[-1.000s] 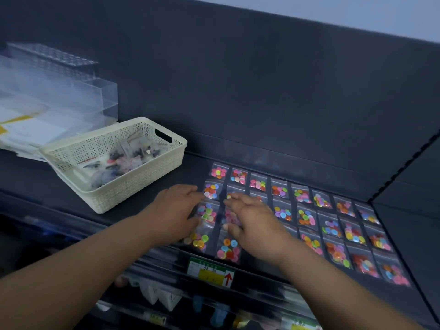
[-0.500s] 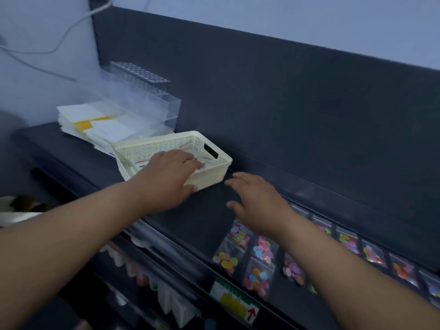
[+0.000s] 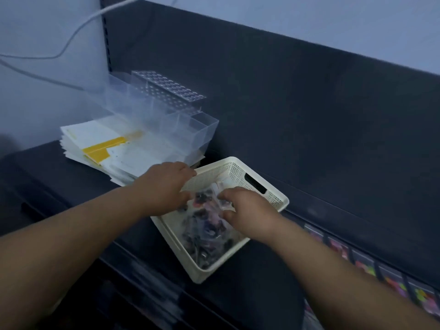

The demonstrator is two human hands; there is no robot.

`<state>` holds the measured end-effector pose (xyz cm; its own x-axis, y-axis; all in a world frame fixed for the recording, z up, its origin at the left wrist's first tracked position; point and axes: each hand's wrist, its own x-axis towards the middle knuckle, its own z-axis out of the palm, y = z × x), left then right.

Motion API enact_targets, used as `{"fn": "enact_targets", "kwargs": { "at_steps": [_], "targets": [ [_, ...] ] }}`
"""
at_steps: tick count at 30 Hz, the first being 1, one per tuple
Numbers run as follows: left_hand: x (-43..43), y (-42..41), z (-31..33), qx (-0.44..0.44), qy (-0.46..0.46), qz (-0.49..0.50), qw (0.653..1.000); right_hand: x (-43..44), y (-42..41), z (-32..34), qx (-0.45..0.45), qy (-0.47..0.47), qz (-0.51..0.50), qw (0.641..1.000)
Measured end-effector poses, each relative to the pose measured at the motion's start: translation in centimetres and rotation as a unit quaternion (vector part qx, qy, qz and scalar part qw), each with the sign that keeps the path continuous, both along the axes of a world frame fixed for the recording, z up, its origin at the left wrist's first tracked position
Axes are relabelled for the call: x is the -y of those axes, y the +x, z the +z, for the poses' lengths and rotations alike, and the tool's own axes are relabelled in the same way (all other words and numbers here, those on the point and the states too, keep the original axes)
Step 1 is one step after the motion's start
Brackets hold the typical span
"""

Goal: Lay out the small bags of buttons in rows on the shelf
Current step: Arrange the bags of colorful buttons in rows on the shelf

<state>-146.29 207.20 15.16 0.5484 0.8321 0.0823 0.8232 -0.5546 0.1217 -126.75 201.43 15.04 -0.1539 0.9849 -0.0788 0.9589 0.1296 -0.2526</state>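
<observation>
Now both hands in basket (image 3: 273,198) — left hand (image 3: 164,186), right hand (image 3: 247,210)

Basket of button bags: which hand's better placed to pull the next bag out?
Right. The right hand is already inside the white basket, fingers curled onto the clear bags. The left hand sits over the basket's far-left rim, apparently steadying it.
</observation>
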Motion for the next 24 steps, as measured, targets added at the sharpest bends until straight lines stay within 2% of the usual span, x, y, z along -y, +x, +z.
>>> {"fn": "enact_targets", "kwargs": {
  "at_steps": [5, 10, 12, 15, 17, 20, 24],
  "targets": [
    [-2.7, -0.9, -1.4, 0.013, -0.047, -0.04, 0.998, -3.4, -1.6, -2.3, 0.016, -0.097, -0.013, 0.995],
    [-3.4, -0.9, -2.1, 0.019, -0.064, -0.055, 0.996, -5.5, -0.3, -2.7, 0.145, -0.084, -0.094, 0.981],
    [-3.5, -1.0, -2.1, 0.025, -0.064, -0.059, 0.996, -5.6, -0.3, -3.0, 0.111, -0.062, -0.111, 0.986],
    [-3.6, -1.1, -2.2, 0.035, -0.073, -0.061, 0.995, -5.7, -1.6, -3.0, -0.007, -0.011, -0.086, 0.996],
    [-3.5, -1.2, -2.2, 0.042, -0.075, -0.062, 0.994, -6.3, -2.5, -3.3, -0.046, -0.019, -0.065, 0.997],
    [-3.3, -1.2, -2.2, 0.046, -0.074, -0.063, 0.994, -7.2, -2.9, -4.3, -0.02, -0.071, -0.052, 0.996],
    [-3.4, -1.2, -2.3, 0.047, -0.07, -0.066, 0.994, -6.6, -2.2, -4.0, -0.128, -0.089, -0.068, 0.985]
  ]
}}
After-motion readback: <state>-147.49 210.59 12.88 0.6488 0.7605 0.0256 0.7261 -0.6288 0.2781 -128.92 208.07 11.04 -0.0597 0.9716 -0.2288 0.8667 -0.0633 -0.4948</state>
